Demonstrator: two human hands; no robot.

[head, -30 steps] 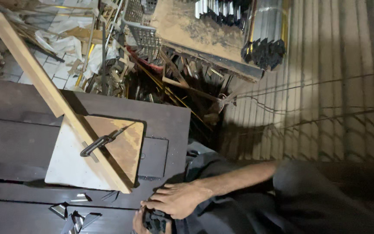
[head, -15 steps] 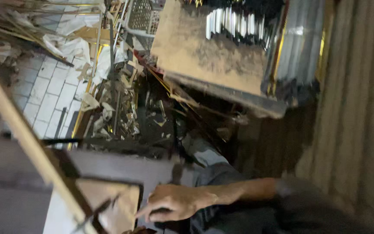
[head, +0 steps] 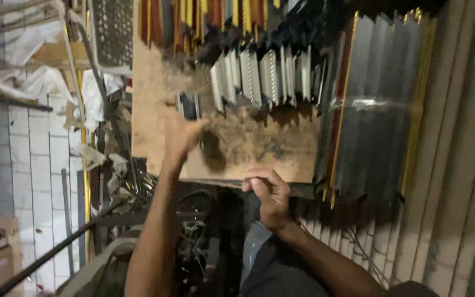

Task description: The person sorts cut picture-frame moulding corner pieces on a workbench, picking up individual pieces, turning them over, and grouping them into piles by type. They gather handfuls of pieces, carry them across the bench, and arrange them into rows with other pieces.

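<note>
The board [head: 237,148] is light brown with darker mottled patches of dust. The strips [head: 259,74] standing on it are silver-grey with fine lengthwise ribbing. The bundle [head: 372,110] beside them is dull grey with thin yellow edges and one red-brown band. The upper strips [head: 193,14] alternate red-brown, yellow and dark. The perforated sheet [head: 111,33] is grey with a regular hole pattern. The wall [head: 28,154] is white tile with grey grid joints. The ribbed panel [head: 463,181] is pale beige, striped lengthwise.
</note>
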